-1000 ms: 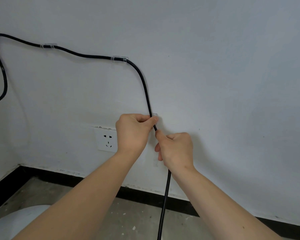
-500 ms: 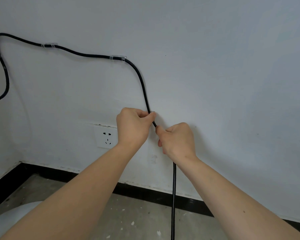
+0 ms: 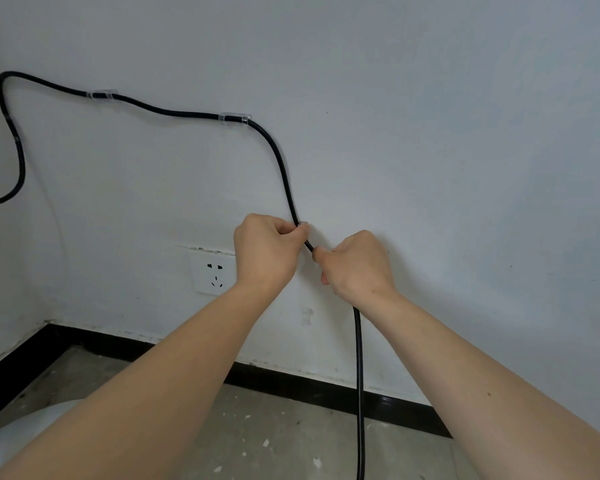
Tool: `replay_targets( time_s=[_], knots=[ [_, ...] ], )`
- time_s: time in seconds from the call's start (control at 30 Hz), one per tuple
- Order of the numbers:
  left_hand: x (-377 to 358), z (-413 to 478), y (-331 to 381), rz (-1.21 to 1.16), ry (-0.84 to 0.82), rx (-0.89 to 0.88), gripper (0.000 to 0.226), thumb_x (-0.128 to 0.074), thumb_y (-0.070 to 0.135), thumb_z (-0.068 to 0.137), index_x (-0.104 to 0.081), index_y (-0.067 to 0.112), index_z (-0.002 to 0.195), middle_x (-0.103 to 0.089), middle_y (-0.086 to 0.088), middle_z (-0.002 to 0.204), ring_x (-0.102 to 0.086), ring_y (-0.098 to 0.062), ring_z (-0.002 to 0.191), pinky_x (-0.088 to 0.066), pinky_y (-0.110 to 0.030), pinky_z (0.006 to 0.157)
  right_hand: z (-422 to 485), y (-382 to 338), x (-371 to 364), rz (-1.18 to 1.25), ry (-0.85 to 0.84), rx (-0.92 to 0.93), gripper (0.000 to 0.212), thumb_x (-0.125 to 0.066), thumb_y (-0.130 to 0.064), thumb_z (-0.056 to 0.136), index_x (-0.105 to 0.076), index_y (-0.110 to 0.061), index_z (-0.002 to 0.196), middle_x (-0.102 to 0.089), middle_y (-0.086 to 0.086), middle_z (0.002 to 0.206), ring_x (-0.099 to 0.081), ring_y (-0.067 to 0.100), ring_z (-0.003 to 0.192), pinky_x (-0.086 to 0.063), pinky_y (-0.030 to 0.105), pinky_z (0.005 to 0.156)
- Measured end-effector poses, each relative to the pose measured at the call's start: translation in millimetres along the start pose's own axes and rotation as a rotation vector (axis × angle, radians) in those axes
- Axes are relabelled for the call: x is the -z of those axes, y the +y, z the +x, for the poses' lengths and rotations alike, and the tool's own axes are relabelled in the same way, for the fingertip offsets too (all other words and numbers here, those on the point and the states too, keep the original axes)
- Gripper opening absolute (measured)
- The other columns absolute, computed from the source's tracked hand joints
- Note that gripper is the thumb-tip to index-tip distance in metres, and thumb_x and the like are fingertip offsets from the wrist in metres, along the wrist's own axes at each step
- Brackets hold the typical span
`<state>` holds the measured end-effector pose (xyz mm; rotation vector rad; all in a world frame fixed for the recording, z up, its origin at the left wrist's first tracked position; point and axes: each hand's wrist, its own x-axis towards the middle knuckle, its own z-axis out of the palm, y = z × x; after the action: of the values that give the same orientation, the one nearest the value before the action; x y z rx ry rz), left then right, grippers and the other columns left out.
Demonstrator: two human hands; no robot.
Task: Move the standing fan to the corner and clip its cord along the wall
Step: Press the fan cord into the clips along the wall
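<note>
Wall (image 3: 430, 168): cord (image 3: 281, 168) between both hands.

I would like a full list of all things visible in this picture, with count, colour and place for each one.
cord: 1, black, runs along the wall from the left edge, bends down through both hands, hangs to the floor
clear clips: 2 holding the cord on the upper wall; a third seems to sit at the left thumb, mostly hidden
wall socket: 1, white, low on the wall, left of the hands
wall: white
skirting: black, along the wall foot
floor: grey, speckled
rounded white object: 1, bottom left, partly cut off
left hand: closed on the cord
right hand: closed on the cord, lower
</note>
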<state>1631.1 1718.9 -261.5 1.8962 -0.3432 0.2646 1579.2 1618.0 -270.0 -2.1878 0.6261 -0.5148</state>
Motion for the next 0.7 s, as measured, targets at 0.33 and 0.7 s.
replay_targets(
  time_s=[0.33, 0.7],
  knots=[
    [-0.4, -1.5, 0.9, -0.012, -0.006, 0.022, 0.025, -0.068, 0.022, 0.083, -0.073, 0.004, 0.067, -0.069, -0.025, 0.069, -0.049, -0.022, 0.054, -0.051, -0.036, 0.056, 13.7, 1.9, 12.8, -0.129, -0.05, 0.021, 0.041, -0.062, -0.032, 0.079, -0.068, 0.008, 0.079, -0.048, 0.004, 0.051, -0.045, 0.023, 0.046, -0.035, 0.026, 0.047],
    [0.5, 0.6, 1.9, -0.045, -0.037, 0.033, 0.018, -0.069, 0.022, 0.083, -0.075, 0.01, 0.072, -0.072, -0.011, 0.067, -0.068, -0.03, 0.068, -0.056, -0.035, 0.069, 9.7, 10.8, 10.9, -0.316, 0.009, 0.139, 0.052, -0.054, -0.042, 0.089, -0.028, -0.016, 0.052, -0.031, 0.001, 0.049, -0.03, 0.02, 0.043, -0.019, 0.028, 0.041]
  ],
)
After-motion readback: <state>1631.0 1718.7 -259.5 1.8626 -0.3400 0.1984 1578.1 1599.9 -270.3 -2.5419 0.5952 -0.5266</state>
